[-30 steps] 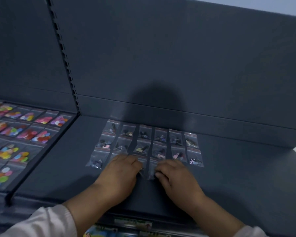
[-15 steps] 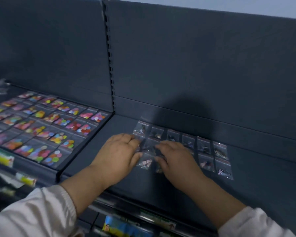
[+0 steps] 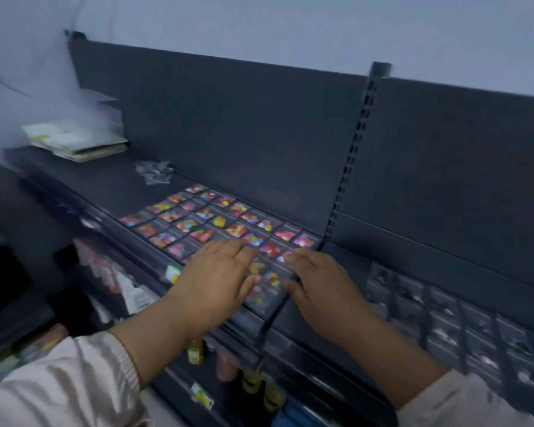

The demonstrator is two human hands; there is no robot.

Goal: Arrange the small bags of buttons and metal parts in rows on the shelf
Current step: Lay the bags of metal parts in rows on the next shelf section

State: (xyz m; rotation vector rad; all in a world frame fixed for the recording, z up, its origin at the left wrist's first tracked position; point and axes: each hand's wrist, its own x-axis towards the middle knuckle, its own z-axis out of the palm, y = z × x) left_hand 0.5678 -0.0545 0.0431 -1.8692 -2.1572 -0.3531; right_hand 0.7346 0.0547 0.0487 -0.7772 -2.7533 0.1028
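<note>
Nearest the camera, pale sleeves (image 3: pixel 59 383) are recorded at both lower corners. Below the shelf edge, small bottles (image 3: pixel 256 385) are noted on a lower level, blurred.

The left hand (image 3: pixel 216 278) is held palm down, fingers stretched flat over the front rows of the button bags (image 3: pixel 219 223); nothing is gripped. The right hand (image 3: pixel 318 288) is also held palm down, fingers loosely extended, at the right end of the same rows; nothing is gripped. Whether the fingertips touch the bags cannot be told through the motion blur.

The button bags are laid in neat rows on the left section of the shelf (image 3: pixel 105 183). The metal-part bags (image 3: pixel 438 315) are laid in rows on the right section, past the slotted upright (image 3: pixel 352 161).

Farther back on the left, loose clear bags (image 3: pixel 153 172) are heaped, with a stack of papers (image 3: pixel 77 141) beyond them. A dark back panel (image 3: pixel 244 124) is seen behind the shelf.
</note>
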